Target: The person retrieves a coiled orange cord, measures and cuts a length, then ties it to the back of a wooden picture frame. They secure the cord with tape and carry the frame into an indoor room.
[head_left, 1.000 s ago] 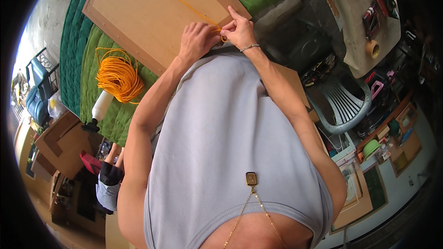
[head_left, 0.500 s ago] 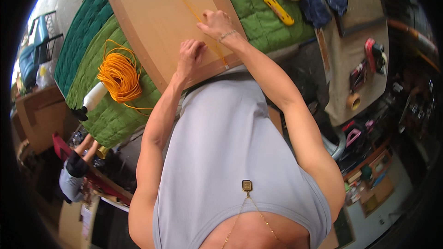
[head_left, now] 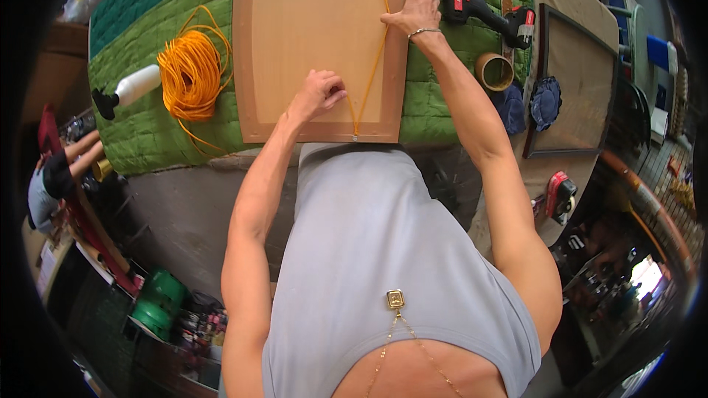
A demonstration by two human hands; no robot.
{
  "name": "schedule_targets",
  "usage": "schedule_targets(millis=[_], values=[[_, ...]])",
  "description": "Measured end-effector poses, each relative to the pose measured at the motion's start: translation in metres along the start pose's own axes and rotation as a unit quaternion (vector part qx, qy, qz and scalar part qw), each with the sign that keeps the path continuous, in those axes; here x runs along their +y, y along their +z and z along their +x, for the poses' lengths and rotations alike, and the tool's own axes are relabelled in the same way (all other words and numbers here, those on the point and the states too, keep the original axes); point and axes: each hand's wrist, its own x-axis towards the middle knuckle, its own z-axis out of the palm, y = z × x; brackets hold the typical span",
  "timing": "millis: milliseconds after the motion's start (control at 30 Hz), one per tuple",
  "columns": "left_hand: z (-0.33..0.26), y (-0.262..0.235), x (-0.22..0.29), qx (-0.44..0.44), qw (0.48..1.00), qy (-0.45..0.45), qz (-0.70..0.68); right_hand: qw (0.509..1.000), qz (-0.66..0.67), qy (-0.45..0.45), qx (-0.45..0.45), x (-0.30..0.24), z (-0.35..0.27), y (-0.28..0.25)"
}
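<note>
Two hands share one orange cord [head_left: 375, 44] on the wooden panel [head_left: 310, 37]: our left hand [head_left: 318, 93] has its fingers closed, pinching the cord near the panel's near edge, while our right hand [head_left: 414, 11] presses fingers closed on it by the far rim. If either pinch loosens, we judge the cord goes slack and drifts off line. Its long axis runs away from us, from left fingers toward right.

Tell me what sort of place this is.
Most likely a workshop. A wooden panel lies on a green quilted pad with orange cord coiled beside it, and a cordless drill and a roll of tape are nearby.
</note>
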Motion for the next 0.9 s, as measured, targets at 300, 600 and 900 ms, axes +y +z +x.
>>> schedule_targets(millis=[300,600,900], values=[[0.002,-0.003,0.002,-0.010,1.000,-0.018,-0.013,0.987,0.078,0.018,-0.142,0.012,0.029,0.006],[0.002,-0.001,-0.003,-0.011,0.999,-0.018,-0.026,0.988,0.069,0.018,-0.139,0.018,0.030,0.011],[0.007,-0.004,-0.010,-0.034,0.996,-0.012,-0.077,0.968,0.241,-0.017,0.063,0.029,-0.034,0.019]])
